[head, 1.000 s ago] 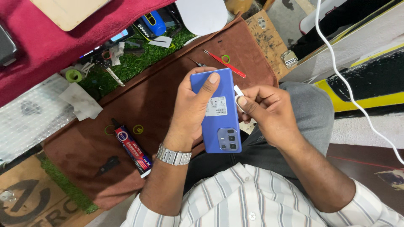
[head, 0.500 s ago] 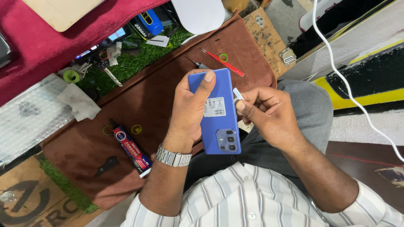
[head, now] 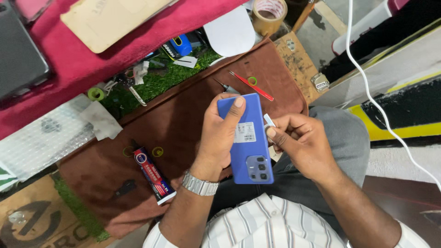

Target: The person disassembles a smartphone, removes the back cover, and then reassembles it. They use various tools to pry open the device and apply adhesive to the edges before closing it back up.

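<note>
Matt blue phone back [head: 248, 138], brown leather mat [head: 183, 124]

phone [head: 248, 142] front hidden, tape roll [head: 269, 14] cropped, white piece [head: 269, 121] unclear

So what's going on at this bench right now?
A seated person holds a blue phone back side up in the left hand, camera end toward their body. The right hand pinches a small white piece against the phone's side edge. A red-and-blue tube and a red-handled tool lie on the brown mat.
</note>
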Available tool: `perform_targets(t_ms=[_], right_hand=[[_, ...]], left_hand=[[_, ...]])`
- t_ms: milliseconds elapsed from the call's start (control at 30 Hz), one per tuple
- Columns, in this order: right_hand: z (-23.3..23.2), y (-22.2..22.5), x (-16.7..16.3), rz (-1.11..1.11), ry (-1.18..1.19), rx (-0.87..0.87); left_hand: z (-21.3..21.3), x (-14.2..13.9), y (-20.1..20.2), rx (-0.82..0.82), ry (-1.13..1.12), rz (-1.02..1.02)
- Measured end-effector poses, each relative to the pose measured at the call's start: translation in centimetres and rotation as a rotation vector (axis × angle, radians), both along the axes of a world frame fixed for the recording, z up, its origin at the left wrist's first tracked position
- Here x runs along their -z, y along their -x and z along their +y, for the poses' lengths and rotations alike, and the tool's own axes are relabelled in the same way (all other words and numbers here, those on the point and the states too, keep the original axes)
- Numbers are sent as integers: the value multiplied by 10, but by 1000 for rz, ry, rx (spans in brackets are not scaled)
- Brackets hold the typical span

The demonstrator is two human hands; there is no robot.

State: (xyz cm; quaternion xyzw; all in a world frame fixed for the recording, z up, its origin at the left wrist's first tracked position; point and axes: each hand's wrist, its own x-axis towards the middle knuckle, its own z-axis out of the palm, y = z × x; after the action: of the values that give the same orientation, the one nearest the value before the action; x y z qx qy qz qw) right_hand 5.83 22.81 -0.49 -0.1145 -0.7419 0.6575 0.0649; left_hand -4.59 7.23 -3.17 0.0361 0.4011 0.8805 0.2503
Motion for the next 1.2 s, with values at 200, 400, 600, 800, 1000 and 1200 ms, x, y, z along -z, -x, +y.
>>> perform_targets(t_ms=[200, 400, 600, 800, 1000, 1200], right_hand=[[8, -18, 3, 12, 192, 90], [12, -65, 3, -92, 221, 9], [-1, -84, -6, -38, 83, -36], [-14, -88, -31, 6, 38, -71], [-20, -86, -40, 33, -118, -100], [-22, -85, -41, 70, -162, -148]], left_hand=[[7, 4, -29, -6, -111, -92], [-14, 1, -59, 48, 194, 259], [-55, -36, -58, 121, 690, 913], [-55, -65, -64, 109, 829, 1367], [-62, -74, -57, 205, 876, 1423], [-58, -80, -54, 324, 911, 1411]])
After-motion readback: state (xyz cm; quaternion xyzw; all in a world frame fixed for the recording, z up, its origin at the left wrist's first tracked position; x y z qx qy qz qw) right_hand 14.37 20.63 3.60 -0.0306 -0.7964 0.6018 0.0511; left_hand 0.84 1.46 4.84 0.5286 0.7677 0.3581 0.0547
